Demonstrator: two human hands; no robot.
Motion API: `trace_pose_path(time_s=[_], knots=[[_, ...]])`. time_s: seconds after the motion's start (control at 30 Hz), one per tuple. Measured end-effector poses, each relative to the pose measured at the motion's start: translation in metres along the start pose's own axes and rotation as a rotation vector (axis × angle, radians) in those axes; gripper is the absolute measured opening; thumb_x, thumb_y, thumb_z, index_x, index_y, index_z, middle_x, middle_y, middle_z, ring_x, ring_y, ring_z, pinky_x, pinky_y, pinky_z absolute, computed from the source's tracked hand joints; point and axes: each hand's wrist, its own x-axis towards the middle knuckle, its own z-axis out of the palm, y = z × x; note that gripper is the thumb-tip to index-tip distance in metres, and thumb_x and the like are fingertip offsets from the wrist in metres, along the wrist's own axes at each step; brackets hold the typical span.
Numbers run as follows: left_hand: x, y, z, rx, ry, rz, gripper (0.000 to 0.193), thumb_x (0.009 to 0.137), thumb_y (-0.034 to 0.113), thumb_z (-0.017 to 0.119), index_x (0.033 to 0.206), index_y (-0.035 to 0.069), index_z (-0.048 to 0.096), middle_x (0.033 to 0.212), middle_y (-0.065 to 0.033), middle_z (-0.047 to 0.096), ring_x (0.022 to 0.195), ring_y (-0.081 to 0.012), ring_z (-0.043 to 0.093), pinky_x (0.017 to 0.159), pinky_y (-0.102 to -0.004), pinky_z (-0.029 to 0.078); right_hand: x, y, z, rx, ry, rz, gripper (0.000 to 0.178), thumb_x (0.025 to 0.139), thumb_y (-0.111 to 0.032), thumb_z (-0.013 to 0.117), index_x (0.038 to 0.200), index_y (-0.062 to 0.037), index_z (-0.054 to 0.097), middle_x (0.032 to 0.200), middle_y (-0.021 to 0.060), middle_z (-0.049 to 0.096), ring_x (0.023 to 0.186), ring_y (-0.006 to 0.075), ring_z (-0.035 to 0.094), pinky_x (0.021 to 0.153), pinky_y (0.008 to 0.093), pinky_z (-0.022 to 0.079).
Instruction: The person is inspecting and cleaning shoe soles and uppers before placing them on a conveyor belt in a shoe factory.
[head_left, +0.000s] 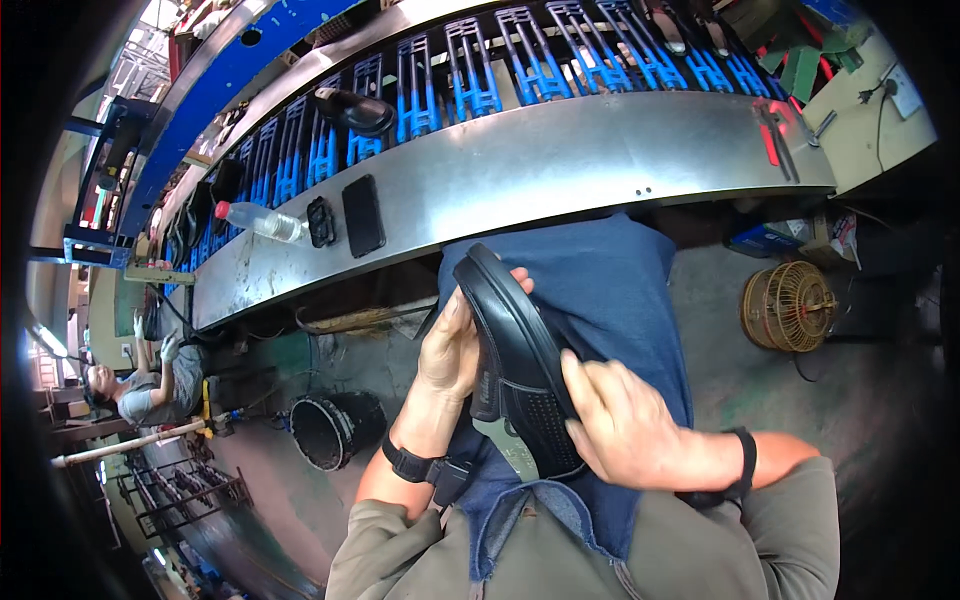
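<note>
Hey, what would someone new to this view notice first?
Probably the black shoe, near the centre, held in the left hand, with the right hand at its right side. Next, the row of blue racks along the top, behind the steel ledge. Then the red-capped bottle on the ledge's left part.

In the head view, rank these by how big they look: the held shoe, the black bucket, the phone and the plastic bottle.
1. Shoe, helped by being close to the camera
2. Bucket
3. Phone and bottle: too alike to rank
</note>
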Motion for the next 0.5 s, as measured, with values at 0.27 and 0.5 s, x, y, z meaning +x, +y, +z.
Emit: trace_pose_path(time_s=[0.27, 0.5], knots=[[0.041, 0.000, 0.014, -0.133, 0.202, -0.277, 0.056, 0.108, 0.048, 0.037, 0.129, 0.001, 0.057, 0.119, -0.0163, 0.068, 0.100, -0.0288, 0.070, 0.090, -0.0434, 0.059, 0.019, 0.046, 0.015, -0.076, 0.035, -0.517, 0.067, 0.077, -0.006, 0.066, 0.142, -0.0159, 0.054, 0.145, 0.0235, 0.047, 0.134, 0.0461, 0.045, 0.108, 0.0544, 0.041], [-0.024, 0.002, -0.029, 1.276, 0.129, 0.027, 0.034, 0.104, 0.027, 0.049, 0.107, -0.001, 0.068, 0.092, -0.0068, 0.068, 0.082, -0.0157, 0.065, 0.077, -0.0322, 0.053, 0.084, 0.023, -0.036, 0.478, 0.095, -0.030, 0.059, 0.086, -0.014, 0.074, 0.141, -0.0031, 0.052, 0.145, 0.0246, 0.047, 0.135, 0.0415, 0.047, 0.111, 0.0468, 0.041]])
